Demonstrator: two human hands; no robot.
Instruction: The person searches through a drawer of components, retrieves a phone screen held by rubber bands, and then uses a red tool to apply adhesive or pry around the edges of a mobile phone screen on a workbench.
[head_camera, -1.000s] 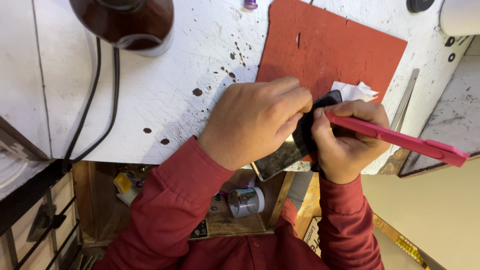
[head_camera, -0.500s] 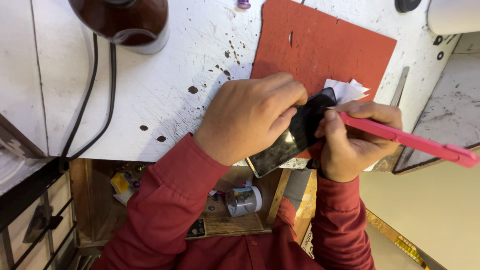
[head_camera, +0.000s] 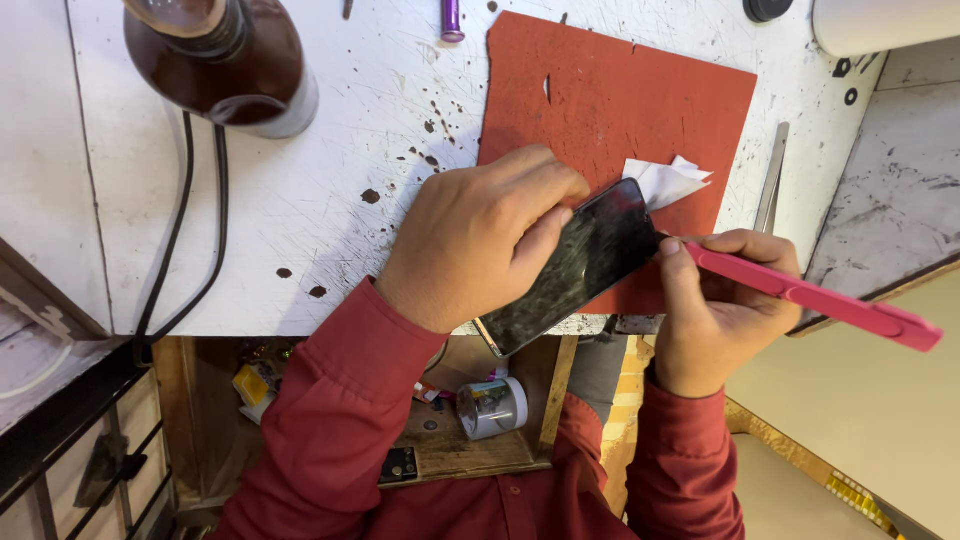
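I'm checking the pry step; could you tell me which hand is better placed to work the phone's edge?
The right hand: it holds the pink pry tool with its tip at the dark phone's edge, while the left hand steadies the phone.

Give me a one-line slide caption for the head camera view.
Left hand steadies a dark glossy phone over a red mat while right hand works a pink plastic pry tool at its edge.

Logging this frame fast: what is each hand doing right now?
Left hand: closed on the dark phone, steadying it at the table edge.
Right hand: closed on the pink pry tool, tip at the phone's edge.
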